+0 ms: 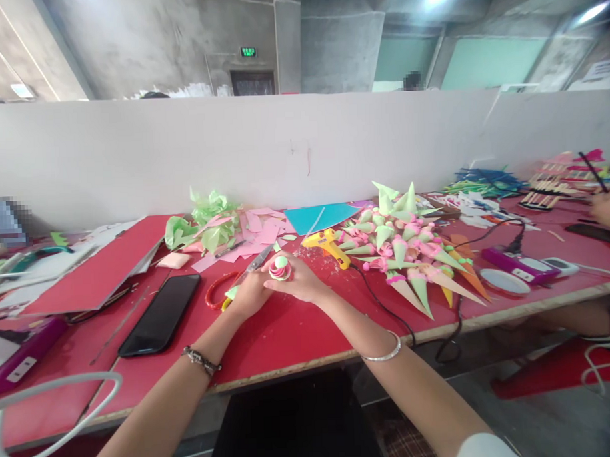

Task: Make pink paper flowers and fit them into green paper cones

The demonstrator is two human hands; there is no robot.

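Note:
Between my hands, a small paper ice-cream cone (280,269) faces me top-first, with a light green ball over pink layers. My right hand (301,280) curls its fingers around the right and far side of it. From the left, my left hand (251,292) closes against the same piece; its fingertips are partly hidden. Scissors (218,291) with red and yellow handles lie under and beside my left hand, their blades pointing away. A yellow glue gun (328,246) rests just beyond my right hand, nozzle to the left.
Finished paper cones (403,245) are heaped at the right. Pink paper scraps (255,227), crumpled green paper (212,218) and a teal sheet (317,219) lie at the back. A black phone (160,315) is at the left. Another person's hand (609,211) shows far right, near a purple power strip (519,266).

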